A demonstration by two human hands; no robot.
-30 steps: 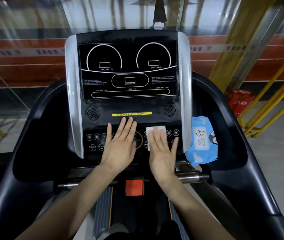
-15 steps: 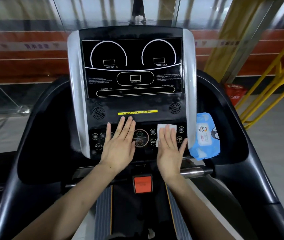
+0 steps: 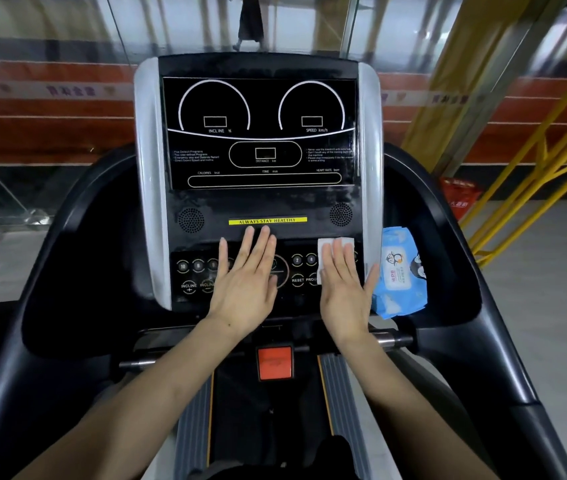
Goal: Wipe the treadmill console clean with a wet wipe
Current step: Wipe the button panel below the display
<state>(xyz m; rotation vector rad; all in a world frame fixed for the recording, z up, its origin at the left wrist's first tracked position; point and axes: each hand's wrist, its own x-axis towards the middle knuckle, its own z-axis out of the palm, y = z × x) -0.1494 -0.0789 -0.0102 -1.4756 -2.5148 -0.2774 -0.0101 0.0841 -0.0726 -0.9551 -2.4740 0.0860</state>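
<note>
Flat out, my right hand (image 3: 342,289) pressed the wipe (image 3: 327,244) on the console (image 3: 261,206); left hand (image 3: 245,285) open beside it, risking pressed buttons (image 3: 297,259).

Beyond, a glass partition (image 3: 67,109) crossed by an orange band (image 3: 50,133), yellow metal railings (image 3: 534,188) to the right, pale grey floor (image 3: 559,271), a red box (image 3: 460,199) beside them

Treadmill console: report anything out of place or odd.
The wipe pack sits beside the console with its lower end crumpled over the ledge. The right hand presses the wet wipe flat. Nothing spilled or damaged.
</note>
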